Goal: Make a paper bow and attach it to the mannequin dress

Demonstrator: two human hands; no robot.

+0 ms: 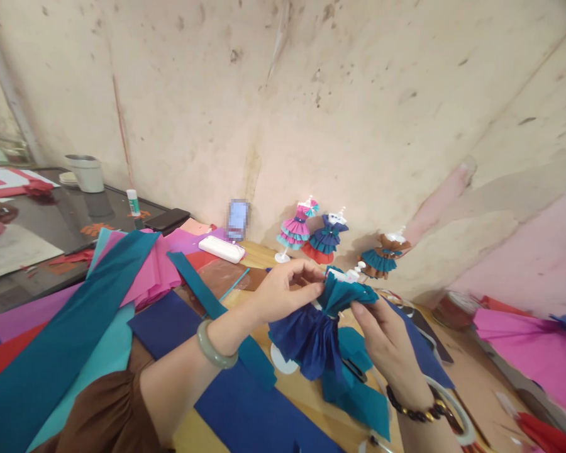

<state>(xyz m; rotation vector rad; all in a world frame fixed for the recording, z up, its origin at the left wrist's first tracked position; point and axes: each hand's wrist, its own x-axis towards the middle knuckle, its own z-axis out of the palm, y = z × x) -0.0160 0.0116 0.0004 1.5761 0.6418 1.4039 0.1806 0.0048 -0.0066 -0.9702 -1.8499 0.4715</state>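
A small white dress-form mannequin [353,272] stands tilted before me, wearing a teal crepe paper bodice [342,294] above a gathered navy crepe paper skirt [306,336]. From the left, the thumb and fingers of my left hand [290,289] pinch the bodice's edge. My right hand [382,333] grips its other side, thumb in front and the remaining fingers partly hidden behind. Part of the mannequin's round white base [283,360] shows under the skirt. Teal paper pieces [358,402] lie below, with a small dark tool [355,370] on them.
Along the wall stand three dressed miniature mannequins: a pink one [296,228], a navy one [329,236] and a brown one [382,255]. Crepe paper sheets [75,314] cover the left side. A glue stick [133,202], a phone [238,219] and a tape roll [462,409] are around.
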